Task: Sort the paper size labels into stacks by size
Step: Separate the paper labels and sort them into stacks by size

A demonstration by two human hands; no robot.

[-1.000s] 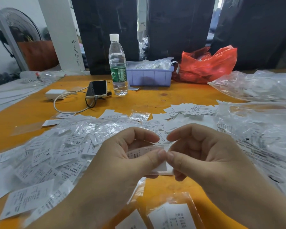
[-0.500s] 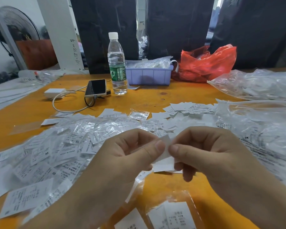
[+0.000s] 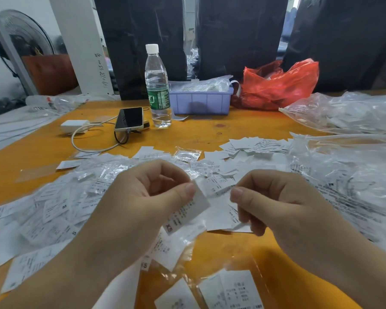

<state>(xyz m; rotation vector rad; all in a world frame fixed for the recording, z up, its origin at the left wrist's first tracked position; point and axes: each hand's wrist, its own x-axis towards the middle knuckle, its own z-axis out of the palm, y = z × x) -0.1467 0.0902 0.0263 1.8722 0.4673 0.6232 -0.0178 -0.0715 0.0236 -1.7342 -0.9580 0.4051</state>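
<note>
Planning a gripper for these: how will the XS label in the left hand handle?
The XS label looks thin and light, pinched by the left hand at one edge only. It probably flexes easily. It may cling to the labels in the right hand.

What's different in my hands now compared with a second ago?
The hands have drawn apart. A second ago both pinched one small bundle of labels, thumbs touching. Now the left hand pinches a separate XS label, and the right hand holds the remaining labels in its own grip. The loose label pile, water bottle and phone stayed put.
</note>
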